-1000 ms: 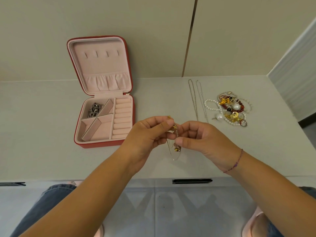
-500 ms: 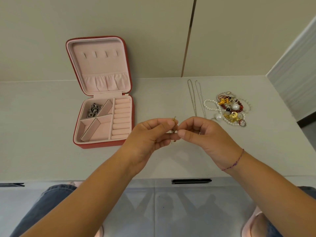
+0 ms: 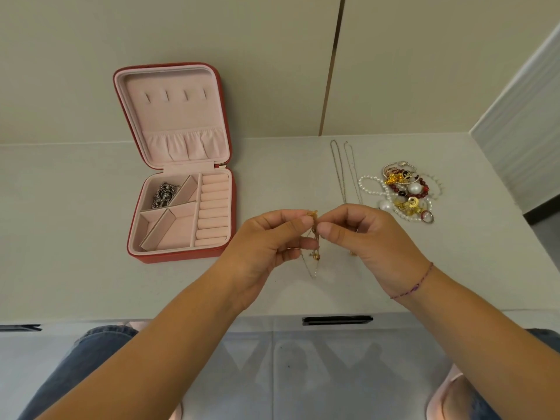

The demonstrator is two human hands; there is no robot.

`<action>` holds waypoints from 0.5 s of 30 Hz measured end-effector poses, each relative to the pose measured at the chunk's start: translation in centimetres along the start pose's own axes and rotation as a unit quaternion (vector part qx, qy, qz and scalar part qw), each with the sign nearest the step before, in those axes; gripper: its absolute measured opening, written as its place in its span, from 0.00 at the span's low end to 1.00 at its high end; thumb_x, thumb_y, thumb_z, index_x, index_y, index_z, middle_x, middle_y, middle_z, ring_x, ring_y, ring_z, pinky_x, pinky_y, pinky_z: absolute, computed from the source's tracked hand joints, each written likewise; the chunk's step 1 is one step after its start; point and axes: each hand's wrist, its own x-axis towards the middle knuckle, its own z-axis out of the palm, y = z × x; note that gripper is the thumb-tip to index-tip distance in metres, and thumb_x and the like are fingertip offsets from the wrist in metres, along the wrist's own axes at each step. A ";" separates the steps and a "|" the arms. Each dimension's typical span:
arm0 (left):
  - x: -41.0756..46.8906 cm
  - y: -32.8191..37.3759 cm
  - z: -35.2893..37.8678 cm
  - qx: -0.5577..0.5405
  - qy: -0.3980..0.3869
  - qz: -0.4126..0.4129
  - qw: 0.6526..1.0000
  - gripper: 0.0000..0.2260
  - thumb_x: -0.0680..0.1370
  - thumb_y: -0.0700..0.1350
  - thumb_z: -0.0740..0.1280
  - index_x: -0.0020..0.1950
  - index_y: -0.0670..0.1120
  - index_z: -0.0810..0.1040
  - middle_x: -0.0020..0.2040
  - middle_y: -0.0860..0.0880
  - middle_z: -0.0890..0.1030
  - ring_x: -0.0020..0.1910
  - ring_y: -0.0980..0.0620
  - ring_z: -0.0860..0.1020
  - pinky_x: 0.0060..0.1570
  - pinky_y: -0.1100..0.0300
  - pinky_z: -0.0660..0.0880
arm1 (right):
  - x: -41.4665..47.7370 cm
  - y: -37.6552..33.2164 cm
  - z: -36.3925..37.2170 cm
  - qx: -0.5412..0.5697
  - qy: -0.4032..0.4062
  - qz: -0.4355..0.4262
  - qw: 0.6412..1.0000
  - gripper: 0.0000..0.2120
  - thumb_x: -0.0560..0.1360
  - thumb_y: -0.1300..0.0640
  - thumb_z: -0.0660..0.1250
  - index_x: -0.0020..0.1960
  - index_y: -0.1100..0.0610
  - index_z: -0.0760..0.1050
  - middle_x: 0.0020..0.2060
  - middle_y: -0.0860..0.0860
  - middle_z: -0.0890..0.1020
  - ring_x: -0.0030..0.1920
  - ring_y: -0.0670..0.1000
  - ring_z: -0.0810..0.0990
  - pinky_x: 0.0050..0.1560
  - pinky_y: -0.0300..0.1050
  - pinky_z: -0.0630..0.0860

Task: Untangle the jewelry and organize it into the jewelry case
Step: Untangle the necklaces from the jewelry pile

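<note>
A pale tabletop runs along a cream panelled wall. At centre frame, above the tabletop, a thin gold chain is pinched between both hands: the left hand and the right hand each close thumb and forefinger on its knotted top, and the rest dangles below in a limp loop with small charms. It looks very light, slack and easy to snag or snap, so holding close on either side of the knot seems wisest. At upper left sits the open red jewelry case, lined in pink. Its upper-left compartment holds one dark silver piece; the other compartments and ring rolls look bare. At centre right lie two straightened chains, and beside them a tangled heap of pearls, red beads and gold pieces.
</note>
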 end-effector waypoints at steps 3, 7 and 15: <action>0.3 -0.1 -0.3 -0.001 0.018 -0.006 1.000 0.04 0.71 0.44 0.71 0.44 0.48 0.84 0.43 0.50 0.84 0.41 0.55 0.81 0.41 0.62 0.72 | 0.2 0.0 -0.5 0.030 0.016 0.016 0.999 0.03 0.68 0.57 0.71 0.42 0.55 0.81 0.37 0.48 0.83 0.43 0.45 0.80 0.48 0.35 0.75; 0.5 -0.3 -0.3 0.003 0.019 -0.021 1.000 0.05 0.76 0.40 0.66 0.49 0.44 0.82 0.44 0.49 0.83 0.41 0.54 0.80 0.40 0.62 0.72 | 0.6 -0.2 -0.7 0.156 0.008 0.068 0.985 0.06 0.66 0.56 0.67 0.41 0.57 0.78 0.38 0.51 0.83 0.44 0.48 0.80 0.55 0.47 0.73; 0.6 -0.2 -0.4 -0.021 0.045 -0.021 0.999 0.06 0.77 0.40 0.65 0.51 0.42 0.80 0.44 0.50 0.83 0.39 0.56 0.80 0.38 0.63 0.72 | 0.7 -0.5 -1.2 0.229 0.017 0.091 0.969 0.02 0.74 0.59 0.62 0.44 0.57 0.72 0.36 0.55 0.82 0.43 0.56 0.84 0.50 0.47 0.80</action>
